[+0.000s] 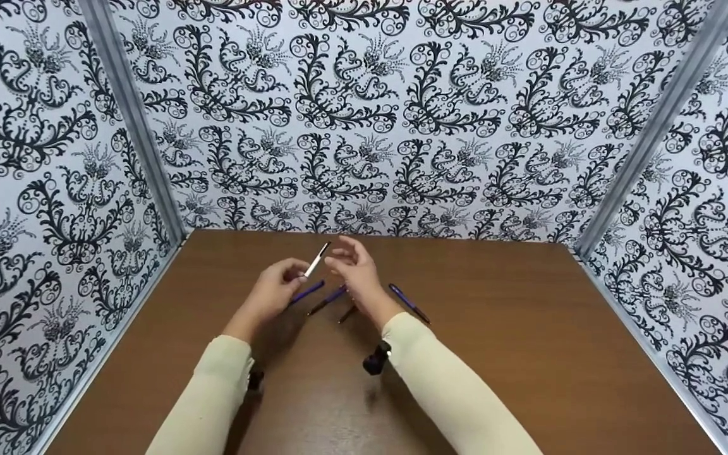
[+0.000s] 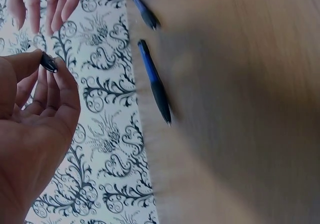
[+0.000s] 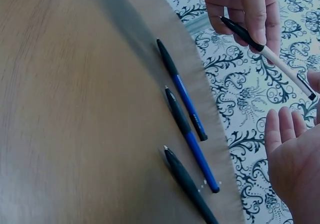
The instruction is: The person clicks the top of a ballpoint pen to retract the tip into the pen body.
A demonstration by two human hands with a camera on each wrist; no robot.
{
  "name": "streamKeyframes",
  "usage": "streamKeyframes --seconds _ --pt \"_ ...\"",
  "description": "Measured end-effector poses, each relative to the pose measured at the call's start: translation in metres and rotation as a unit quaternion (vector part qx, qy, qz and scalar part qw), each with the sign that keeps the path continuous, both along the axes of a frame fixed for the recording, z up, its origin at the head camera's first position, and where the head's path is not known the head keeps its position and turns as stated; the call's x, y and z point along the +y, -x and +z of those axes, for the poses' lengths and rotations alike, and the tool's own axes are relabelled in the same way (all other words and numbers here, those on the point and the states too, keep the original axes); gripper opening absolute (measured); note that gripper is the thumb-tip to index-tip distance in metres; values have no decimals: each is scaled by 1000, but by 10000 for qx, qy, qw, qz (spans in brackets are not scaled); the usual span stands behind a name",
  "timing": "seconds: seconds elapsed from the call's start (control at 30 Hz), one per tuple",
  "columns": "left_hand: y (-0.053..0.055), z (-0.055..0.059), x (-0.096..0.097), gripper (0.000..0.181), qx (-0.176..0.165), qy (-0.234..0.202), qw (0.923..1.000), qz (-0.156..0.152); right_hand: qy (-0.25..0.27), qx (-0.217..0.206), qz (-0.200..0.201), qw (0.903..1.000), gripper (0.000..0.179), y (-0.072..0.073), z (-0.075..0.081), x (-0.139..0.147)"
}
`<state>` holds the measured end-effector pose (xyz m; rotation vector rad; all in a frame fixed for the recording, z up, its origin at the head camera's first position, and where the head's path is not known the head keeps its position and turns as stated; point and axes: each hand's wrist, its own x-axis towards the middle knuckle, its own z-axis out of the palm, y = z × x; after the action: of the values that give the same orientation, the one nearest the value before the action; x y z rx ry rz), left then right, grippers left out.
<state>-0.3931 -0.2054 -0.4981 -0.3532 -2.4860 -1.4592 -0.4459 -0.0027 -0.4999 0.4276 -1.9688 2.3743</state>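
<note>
My left hand (image 1: 275, 287) pinches a white pen (image 1: 317, 260) between thumb and fingertips, above the table. In the right wrist view the left fingers grip this pen around its black grip section, and its clip end points toward the right hand. Only the dark tip end of the pen (image 2: 48, 63) shows in the left wrist view. My right hand (image 1: 356, 272) is raised beside the pen's clip end, fingers loosely bent and apart, its thumb close to that end. Under the hands lie a blue pen (image 1: 306, 292), another blue pen (image 1: 327, 299) and a dark pen (image 3: 187, 181).
To the right of the right hand, one more blue-and-black pen (image 1: 409, 303) lies on the brown wooden table (image 1: 515, 354). Patterned black-and-white panels (image 1: 364, 126) with grey corner posts stand at the back and both sides.
</note>
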Motion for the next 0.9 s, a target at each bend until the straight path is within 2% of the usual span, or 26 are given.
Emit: streamKeyframes --seconds 0.2,0.3,0.43,0.7,0.9 --pt "-3 6 18 22 -136 -440 9985 -296 121 290 92 9995 60 0 9 16" --pt "-4 7 26 23 -228 -587 9974 -340 121 371 91 9992 61 -2 13 25" --pt "-5 6 35 24 -262 -648 9970 -346 166 346 78 9992 63 -4 17 35" --pt "-7 6 54 24 -242 -708 9956 -568 272 282 75 9992 61 -7 21 53" --pt "-11 11 65 25 -250 -759 9941 -736 204 274 52 9994 62 -12 25 62"
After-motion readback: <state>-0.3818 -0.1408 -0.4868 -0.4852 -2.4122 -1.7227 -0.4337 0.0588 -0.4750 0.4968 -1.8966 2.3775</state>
